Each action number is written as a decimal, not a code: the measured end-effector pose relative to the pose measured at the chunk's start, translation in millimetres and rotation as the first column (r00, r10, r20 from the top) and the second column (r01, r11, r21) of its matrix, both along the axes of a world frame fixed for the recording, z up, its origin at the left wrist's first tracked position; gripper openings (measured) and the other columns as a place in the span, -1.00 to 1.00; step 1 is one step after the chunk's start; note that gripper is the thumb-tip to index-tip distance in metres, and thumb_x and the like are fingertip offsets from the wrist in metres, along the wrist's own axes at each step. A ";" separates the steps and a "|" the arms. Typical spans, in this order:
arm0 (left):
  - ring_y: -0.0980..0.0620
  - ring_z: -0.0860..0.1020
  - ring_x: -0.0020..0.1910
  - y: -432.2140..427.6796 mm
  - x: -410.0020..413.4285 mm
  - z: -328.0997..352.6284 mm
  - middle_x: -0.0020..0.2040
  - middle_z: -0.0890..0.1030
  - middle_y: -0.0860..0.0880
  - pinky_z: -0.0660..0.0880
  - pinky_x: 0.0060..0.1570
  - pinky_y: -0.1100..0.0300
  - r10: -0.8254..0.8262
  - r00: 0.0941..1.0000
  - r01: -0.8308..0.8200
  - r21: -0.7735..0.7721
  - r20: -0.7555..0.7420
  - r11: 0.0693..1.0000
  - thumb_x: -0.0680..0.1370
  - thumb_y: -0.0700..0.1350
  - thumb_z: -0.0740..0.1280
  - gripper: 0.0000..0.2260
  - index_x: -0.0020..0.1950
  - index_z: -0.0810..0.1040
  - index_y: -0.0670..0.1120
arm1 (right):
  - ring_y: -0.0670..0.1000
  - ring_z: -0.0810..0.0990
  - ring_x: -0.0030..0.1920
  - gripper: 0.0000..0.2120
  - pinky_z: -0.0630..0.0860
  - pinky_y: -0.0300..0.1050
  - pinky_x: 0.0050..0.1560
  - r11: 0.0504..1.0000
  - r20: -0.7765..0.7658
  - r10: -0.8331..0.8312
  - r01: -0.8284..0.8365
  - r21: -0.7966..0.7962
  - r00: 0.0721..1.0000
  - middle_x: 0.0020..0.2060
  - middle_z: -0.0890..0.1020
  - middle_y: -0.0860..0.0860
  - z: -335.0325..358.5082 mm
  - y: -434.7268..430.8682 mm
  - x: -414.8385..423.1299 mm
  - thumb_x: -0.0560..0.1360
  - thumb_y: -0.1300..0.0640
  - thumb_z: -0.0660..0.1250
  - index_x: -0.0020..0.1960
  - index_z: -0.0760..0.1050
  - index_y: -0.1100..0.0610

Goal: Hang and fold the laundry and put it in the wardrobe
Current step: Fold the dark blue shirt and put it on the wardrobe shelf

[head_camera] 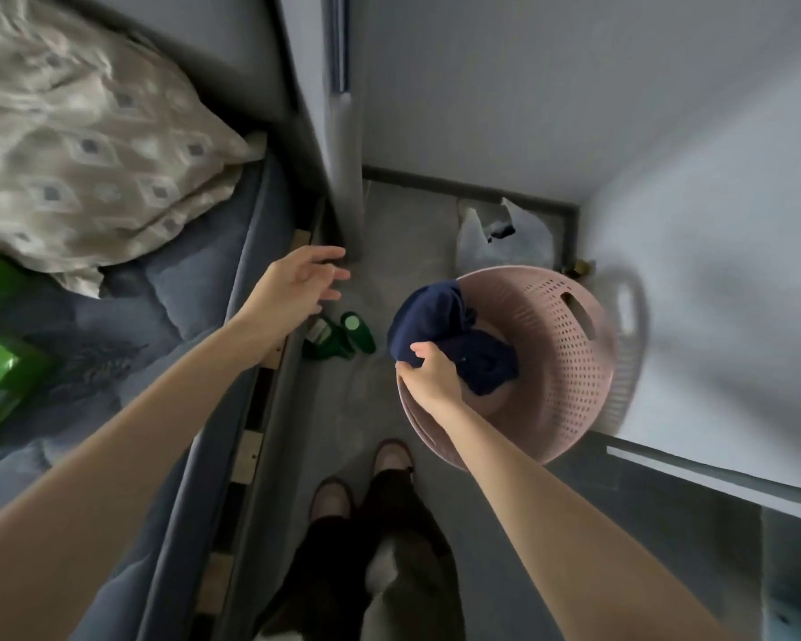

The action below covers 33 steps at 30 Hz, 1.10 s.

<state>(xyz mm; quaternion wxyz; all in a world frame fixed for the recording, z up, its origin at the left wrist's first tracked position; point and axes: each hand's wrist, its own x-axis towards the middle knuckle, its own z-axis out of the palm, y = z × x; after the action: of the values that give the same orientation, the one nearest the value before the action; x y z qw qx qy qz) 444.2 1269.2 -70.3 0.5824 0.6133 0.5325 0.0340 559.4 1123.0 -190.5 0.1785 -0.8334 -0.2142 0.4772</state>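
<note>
While my right hand (428,372) clenched the navy garment (440,330) and the near rim of the one pink basket (569,344) at center right, my left hand (297,282) hung released. I judged the tilted basket could slip and spill. I counted two green bottles (343,335) on the floor.

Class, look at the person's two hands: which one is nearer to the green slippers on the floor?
Left. The left hand hovers open just above and left of the green slippers. The right hand is farther off to their right, gripping navy clothing at the pink basket.
</note>
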 end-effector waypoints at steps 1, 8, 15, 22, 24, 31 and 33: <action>0.13 0.57 0.03 3.0 0.2 -11.8 0.10 0.59 0.08 0.47 0.10 0.21 0.015 1.000 -0.015 -0.005 0.006 1.000 0.63 -0.13 0.12 -0.74 0.29 0.44 0.05 | 0.08 0.41 0.34 -0.54 0.35 -0.07 0.26 1.000 -0.016 -0.011 0.011 -0.005 1.000 0.37 0.42 0.06 -16.2 3.1 -2.9 0.54 0.07 0.27 0.41 0.31 0.12; 0.12 0.58 0.05 5.5 -2.5 -86.7 0.09 0.60 0.10 0.48 0.09 0.21 0.014 1.000 -0.013 -0.029 0.005 0.999 0.63 -0.13 0.13 -0.74 0.28 0.45 0.05 | 0.12 0.49 0.23 -0.62 0.40 -0.07 0.15 0.995 0.094 -0.096 0.092 0.045 0.991 0.25 0.49 0.10 -104.2 14.8 -14.7 0.54 0.18 0.27 0.33 0.34 0.17; 0.16 0.58 0.01 5.6 -12.9 -111.1 0.10 0.60 0.08 0.50 -0.02 0.28 0.027 0.999 -0.028 -0.046 -0.023 0.999 0.63 -0.15 0.13 -0.74 0.28 0.46 0.02 | 0.08 0.58 -0.09 -0.91 0.51 -0.08 -0.10 0.972 0.371 -0.003 -0.085 0.220 0.929 -0.05 0.58 0.10 -122.7 8.8 -17.2 0.55 0.22 0.27 0.01 0.53 0.21; 0.18 0.57 0.03 0.5 -8.7 -83.3 0.12 0.59 0.07 0.49 -0.03 0.27 -0.025 0.999 0.025 -0.028 -0.030 0.999 0.63 -0.15 0.11 -0.72 0.30 0.46 0.02 | 0.03 0.54 -0.10 -0.89 0.38 -0.22 -0.12 0.952 0.312 -0.054 -0.046 0.303 0.949 -0.11 0.61 0.09 -82.2 16.0 -0.6 0.56 0.21 0.24 0.00 0.52 0.23; 0.20 0.57 0.02 -3.6 -5.6 -67.2 0.11 0.59 0.08 0.48 -0.01 0.26 -0.056 0.998 0.056 -0.024 -0.028 0.998 0.63 -0.14 0.12 -0.72 0.31 0.45 0.01 | 0.03 0.53 -0.13 -0.88 0.38 -0.20 -0.13 0.931 0.317 -0.077 -0.045 0.361 0.945 -0.14 0.60 0.09 -54.4 17.8 10.2 0.56 0.19 0.22 -0.01 0.51 0.22; 0.07 0.58 0.01 -18.2 11.6 4.1 0.12 0.60 0.01 0.47 -0.02 0.27 -0.175 0.984 0.173 0.062 0.028 0.983 0.57 -0.22 0.24 -0.71 0.26 0.48 0.02 | -0.05 0.56 -0.15 -0.90 0.43 -0.21 -0.13 0.856 0.294 -0.126 -0.046 0.515 0.948 -0.18 0.58 -0.04 80.7 -5.6 57.3 0.56 0.17 0.27 0.03 0.46 0.19; 0.09 0.56 0.00 -24.6 17.8 27.6 0.17 0.57 0.01 0.46 0.01 0.23 -0.245 0.968 0.240 0.091 0.048 0.967 0.53 -0.21 0.31 -0.65 0.29 0.46 0.02 | -0.16 0.58 -0.14 -0.90 0.49 -0.24 -0.11 0.825 0.279 -0.125 -0.057 0.562 0.952 -0.19 0.59 -0.10 126.4 -18.1 65.4 0.55 0.15 0.29 0.04 0.46 0.14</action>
<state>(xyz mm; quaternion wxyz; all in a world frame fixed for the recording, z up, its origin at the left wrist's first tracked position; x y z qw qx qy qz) 462.0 1244.6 -42.7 0.5711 0.6966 0.4343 0.0029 624.9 1104.9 -64.1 0.3898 -0.8104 -0.3552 0.2553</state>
